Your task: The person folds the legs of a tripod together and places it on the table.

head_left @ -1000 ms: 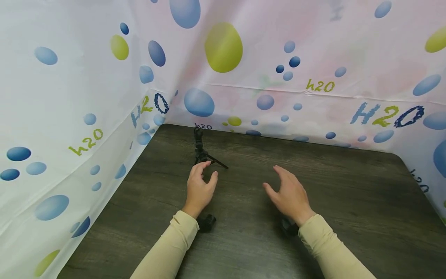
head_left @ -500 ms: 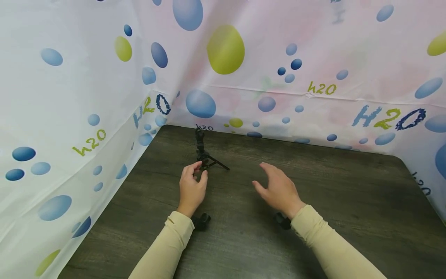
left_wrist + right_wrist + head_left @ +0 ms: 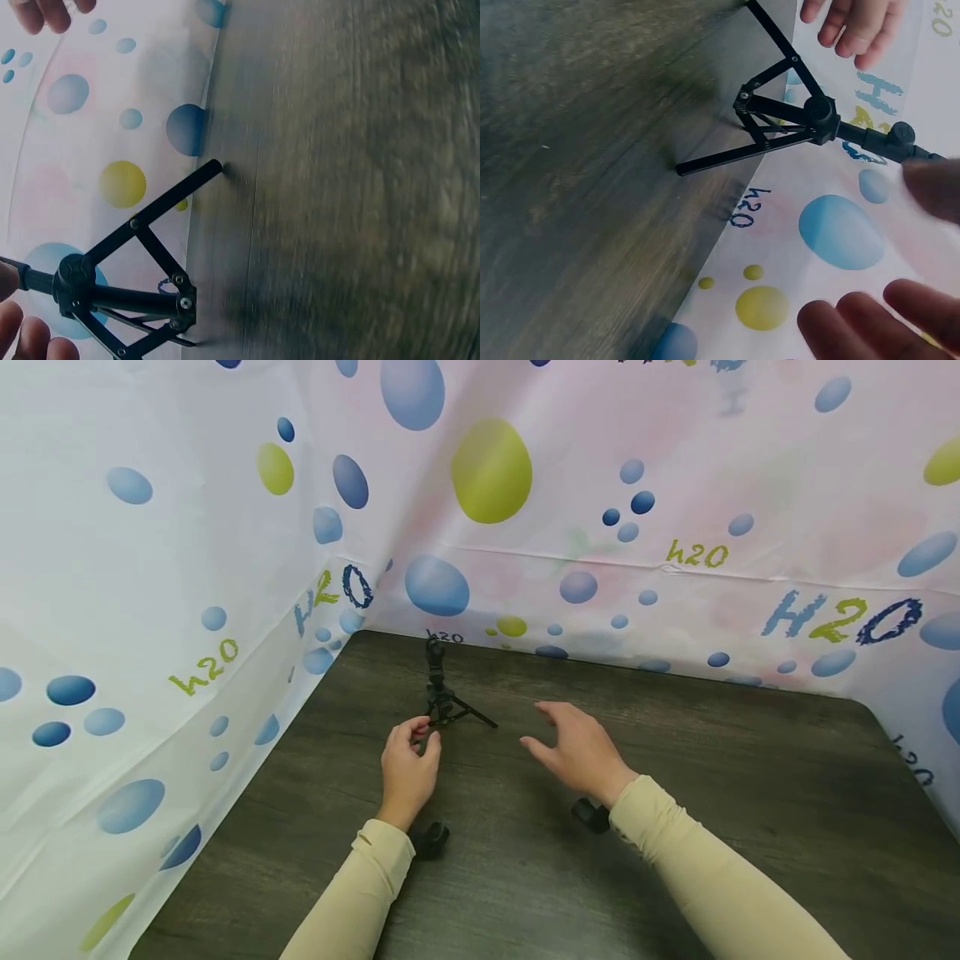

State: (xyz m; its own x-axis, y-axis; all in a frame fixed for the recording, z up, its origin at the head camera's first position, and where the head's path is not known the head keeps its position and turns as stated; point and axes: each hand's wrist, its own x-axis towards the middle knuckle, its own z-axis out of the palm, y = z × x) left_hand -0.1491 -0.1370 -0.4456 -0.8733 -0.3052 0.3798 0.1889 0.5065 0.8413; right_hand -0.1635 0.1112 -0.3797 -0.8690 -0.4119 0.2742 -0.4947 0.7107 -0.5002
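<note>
A small black tripod [image 3: 438, 689] stands upright on the dark wooden table, its legs spread, near the back left. Just in front of it is my left hand [image 3: 407, 777], fingers loosely curved and thumb apart, holding nothing. Whether its fingertips touch a tripod leg cannot be told. To the right of the tripod hovers my right hand [image 3: 585, 752], with a gap between thumb and fingers and nothing in it. The left wrist view shows the tripod's hub [image 3: 77, 281] beyond the left fingers [image 3: 34, 337]. In the right wrist view, the tripod's legs [image 3: 720, 159] reach the tabletop.
The dark wood-grain table [image 3: 720, 793] extends to both sides. White sheeting with blue and green dots [image 3: 660, 510] walls off its back and left. Black wrist-worn devices [image 3: 432, 841] sit under both wrists.
My right hand has moved left, closer to the tripod. My left hand has shifted slightly left, uncovering more of the tripod's legs. The head view has turned a little.
</note>
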